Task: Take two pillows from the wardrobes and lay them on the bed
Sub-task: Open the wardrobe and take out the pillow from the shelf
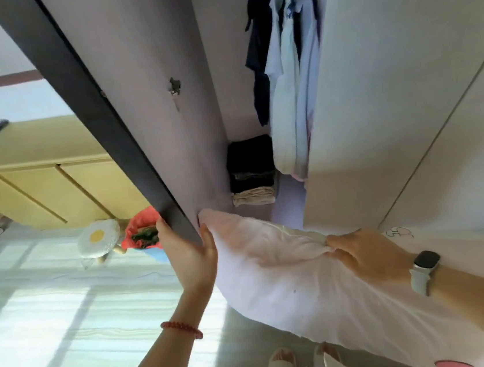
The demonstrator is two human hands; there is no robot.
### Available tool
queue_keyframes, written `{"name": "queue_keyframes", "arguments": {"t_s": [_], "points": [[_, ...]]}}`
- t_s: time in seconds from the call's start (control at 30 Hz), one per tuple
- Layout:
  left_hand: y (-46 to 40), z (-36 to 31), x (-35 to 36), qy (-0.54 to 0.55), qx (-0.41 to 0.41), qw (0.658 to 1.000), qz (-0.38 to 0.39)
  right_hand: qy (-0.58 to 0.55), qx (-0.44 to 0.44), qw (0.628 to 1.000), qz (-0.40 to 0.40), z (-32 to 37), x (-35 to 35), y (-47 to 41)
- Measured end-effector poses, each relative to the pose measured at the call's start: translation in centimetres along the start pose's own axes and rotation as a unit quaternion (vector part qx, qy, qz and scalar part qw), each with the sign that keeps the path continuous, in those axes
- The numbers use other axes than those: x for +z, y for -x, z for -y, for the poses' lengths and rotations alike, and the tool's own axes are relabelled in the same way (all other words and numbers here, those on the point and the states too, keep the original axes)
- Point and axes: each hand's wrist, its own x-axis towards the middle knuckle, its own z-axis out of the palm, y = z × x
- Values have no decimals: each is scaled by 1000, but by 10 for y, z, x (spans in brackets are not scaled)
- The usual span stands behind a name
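A white pillow (291, 280) hangs in front of the open wardrobe (243, 98), low in the view. My right hand (366, 255), with a watch on the wrist, grips the pillow's top edge. My left hand (189, 249), with a red bead bracelet on the wrist, holds the lower edge of the wardrobe's dark open door (99, 109), thumb and fingers wrapped around it. The pillow's far corner touches the door near that hand. The bed is not in view.
Shirts (287, 66) hang inside the wardrobe above a stack of folded clothes (251, 170). A closed white door (405, 89) is at right. A yellow cabinet (38, 182), an egg-shaped stool (99, 238) and a red-lined bin (142, 232) stand on the floor at left.
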Motion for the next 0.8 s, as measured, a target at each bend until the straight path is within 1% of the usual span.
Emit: {"name": "queue_keyframes", "arguments": {"t_s": [0.07, 0.2, 0.3, 0.43, 0.5, 0.63, 0.73, 0.8], "points": [[14, -11, 22, 19, 12, 999, 33, 2, 22, 1000, 0, -14, -4, 16], [30, -37, 72, 45, 74, 990, 109, 1, 75, 997, -11, -40, -10, 49], [38, -61, 115, 15, 89, 984, 154, 12, 123, 992, -39, -57, -16, 71], [30, -94, 172, -6, 149, 961, 232, 7, 184, 981, -67, -81, -23, 92], [18, -109, 199, -9, 164, 953, 256, 2, 207, 976, -70, -92, -21, 100], [-3, -130, 245, -15, 168, 943, 287, -26, 218, 973, -66, -107, -16, 104], [-25, -139, 274, -12, 121, 942, 314, -41, 227, 971, -61, -115, -15, 93], [-42, -141, 290, -15, 101, 934, 344, -52, 230, 970, -55, -121, -16, 83]]}}
